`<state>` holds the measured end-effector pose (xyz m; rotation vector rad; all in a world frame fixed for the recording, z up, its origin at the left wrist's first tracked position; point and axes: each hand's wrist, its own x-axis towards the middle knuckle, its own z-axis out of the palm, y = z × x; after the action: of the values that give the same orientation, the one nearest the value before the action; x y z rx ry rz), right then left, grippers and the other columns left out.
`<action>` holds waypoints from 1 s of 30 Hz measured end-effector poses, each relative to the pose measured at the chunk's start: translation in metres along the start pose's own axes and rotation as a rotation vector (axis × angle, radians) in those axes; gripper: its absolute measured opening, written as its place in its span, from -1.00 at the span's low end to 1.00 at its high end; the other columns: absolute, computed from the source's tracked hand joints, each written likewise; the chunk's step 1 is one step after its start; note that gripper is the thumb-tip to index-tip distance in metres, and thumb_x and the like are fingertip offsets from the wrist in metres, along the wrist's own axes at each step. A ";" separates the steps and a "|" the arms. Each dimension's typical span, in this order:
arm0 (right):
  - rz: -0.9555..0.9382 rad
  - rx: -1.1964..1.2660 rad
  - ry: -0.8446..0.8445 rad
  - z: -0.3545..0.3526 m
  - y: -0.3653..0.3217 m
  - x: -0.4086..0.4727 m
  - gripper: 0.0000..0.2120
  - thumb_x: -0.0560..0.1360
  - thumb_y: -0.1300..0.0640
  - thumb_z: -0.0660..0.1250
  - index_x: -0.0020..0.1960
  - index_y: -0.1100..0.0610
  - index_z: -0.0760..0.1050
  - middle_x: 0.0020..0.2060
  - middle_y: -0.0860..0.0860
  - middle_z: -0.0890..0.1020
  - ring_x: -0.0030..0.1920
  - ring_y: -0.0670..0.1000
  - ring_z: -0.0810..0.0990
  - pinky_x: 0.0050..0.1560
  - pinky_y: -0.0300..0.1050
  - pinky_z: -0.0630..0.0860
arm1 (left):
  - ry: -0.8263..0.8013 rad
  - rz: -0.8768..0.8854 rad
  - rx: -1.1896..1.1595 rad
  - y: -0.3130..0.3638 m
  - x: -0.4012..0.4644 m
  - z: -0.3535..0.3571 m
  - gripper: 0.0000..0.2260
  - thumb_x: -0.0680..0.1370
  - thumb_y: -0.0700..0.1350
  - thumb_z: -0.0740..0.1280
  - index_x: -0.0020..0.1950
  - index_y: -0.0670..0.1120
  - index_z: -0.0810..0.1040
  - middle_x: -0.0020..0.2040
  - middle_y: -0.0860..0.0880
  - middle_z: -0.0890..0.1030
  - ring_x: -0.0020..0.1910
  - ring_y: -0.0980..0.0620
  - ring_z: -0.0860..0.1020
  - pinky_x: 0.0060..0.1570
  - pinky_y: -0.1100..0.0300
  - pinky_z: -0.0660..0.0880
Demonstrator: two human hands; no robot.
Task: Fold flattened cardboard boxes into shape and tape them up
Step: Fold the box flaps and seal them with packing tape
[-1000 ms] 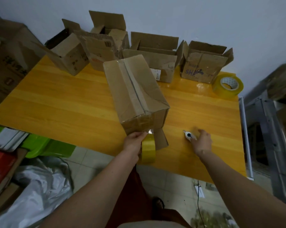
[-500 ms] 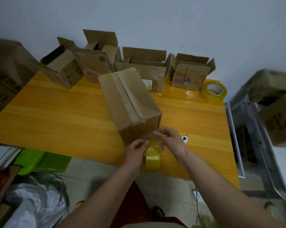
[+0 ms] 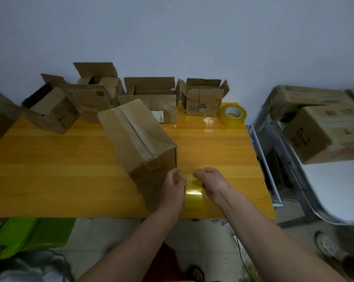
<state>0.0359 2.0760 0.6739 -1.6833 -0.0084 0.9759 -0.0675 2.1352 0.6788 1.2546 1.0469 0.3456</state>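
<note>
One box [image 3: 137, 137] had its top seam taped, both hands [image 3: 173, 190] [image 3: 211, 183] gripping the tape roll [image 3: 193, 197] at its end; four open boxes [image 3: 202, 98] waited.

The counter [image 3: 50, 169] is a bright orange-yellow with faint wood-grain bands running across it. On it the taped cardboard box [image 3: 137, 137] is plain brown, glossy where clear tape covers its seam. At six o'clock from that box, the tape roll [image 3: 193, 197] is translucent yellow. A second tape roll [image 3: 233, 115] at two o'clock on the counter is the same yellow with a white core. Along twelve o'clock the open cardboard boxes [image 3: 155, 94] are dull brown; the rightmost one [image 3: 202, 102] bears blue handwritten letters. The wall [image 3: 172, 37] is pale bluish grey. Below the counter at seven o'clock sits a lime-green plastic item [image 3: 29, 233].
</note>
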 end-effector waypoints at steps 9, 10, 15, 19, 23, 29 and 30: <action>-0.023 0.023 0.017 -0.018 -0.006 -0.004 -0.66 0.46 0.41 0.28 -0.35 0.10 0.27 -0.31 0.01 0.36 -0.15 -0.03 0.37 0.07 -0.12 0.29 | -0.149 0.162 0.302 0.008 0.002 0.009 -0.85 0.43 -0.17 0.50 -0.15 0.08 0.62 -0.11 -0.04 0.48 -0.10 -0.07 0.55 0.03 -0.14 0.57; -0.025 0.023 0.011 -0.018 -0.007 -0.004 -0.66 0.46 0.41 0.28 -0.34 0.09 0.27 -0.33 0.01 0.34 -0.20 -0.03 0.34 0.02 -0.12 0.29 | -0.137 0.178 0.323 0.009 0.004 0.010 -0.87 0.43 -0.16 0.50 -0.17 0.05 0.62 -0.11 -0.08 0.48 -0.08 -0.11 0.56 0.04 -0.14 0.56; -0.051 0.021 -0.002 -0.021 -0.010 -0.009 -0.80 0.49 0.28 0.36 -0.24 0.18 0.38 -0.29 0.08 0.43 -0.19 0.06 0.44 -0.06 -0.05 0.40 | -0.046 0.222 0.383 0.009 0.009 0.012 -0.82 0.46 -0.14 0.48 -0.28 0.04 0.55 0.07 -0.05 0.52 0.10 -0.09 0.54 0.08 -0.09 0.54; -0.125 0.075 0.012 -0.024 -0.012 -0.015 -0.66 0.56 0.19 0.30 0.28 -0.01 0.30 0.06 0.13 0.44 -0.10 0.12 0.52 -0.06 0.09 0.55 | 0.043 0.234 0.423 0.013 0.018 0.008 -0.81 0.47 -0.12 0.46 -0.28 0.06 0.51 0.09 -0.04 0.52 0.11 -0.02 0.50 0.13 0.07 0.46; -0.354 -0.194 -0.126 -0.034 -0.011 -0.019 -0.56 0.52 0.29 0.35 0.32 -0.06 0.43 0.31 -0.03 0.36 0.08 0.00 0.53 -0.06 -0.11 0.56 | 0.008 0.223 0.385 0.013 0.022 0.007 -0.84 0.46 -0.12 0.47 -0.27 0.03 0.54 0.06 -0.09 0.57 0.09 -0.05 0.53 0.12 0.02 0.48; -0.445 -0.250 0.017 -0.037 -0.005 -0.013 -0.96 0.43 0.30 0.45 -0.17 0.20 0.64 0.08 0.10 0.58 0.09 0.00 0.57 -0.02 -0.09 0.53 | -0.025 0.192 0.341 0.008 0.025 0.013 -0.89 0.48 -0.07 0.45 -0.21 0.03 0.56 0.05 -0.09 0.58 0.10 -0.08 0.54 0.10 -0.07 0.52; -0.423 -0.230 0.007 -0.039 -0.004 -0.012 -0.95 0.43 0.30 0.45 -0.18 0.19 0.65 0.05 0.09 0.59 0.06 -0.03 0.58 -0.08 -0.16 0.54 | -0.035 0.175 0.329 0.006 0.025 0.015 -0.89 0.48 -0.08 0.45 -0.21 0.02 0.55 0.05 -0.13 0.58 0.10 -0.12 0.55 0.11 -0.12 0.52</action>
<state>0.0533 2.0402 0.6850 -1.7952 -0.4698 0.6662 -0.0411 2.1463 0.6725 1.6479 0.9931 0.2903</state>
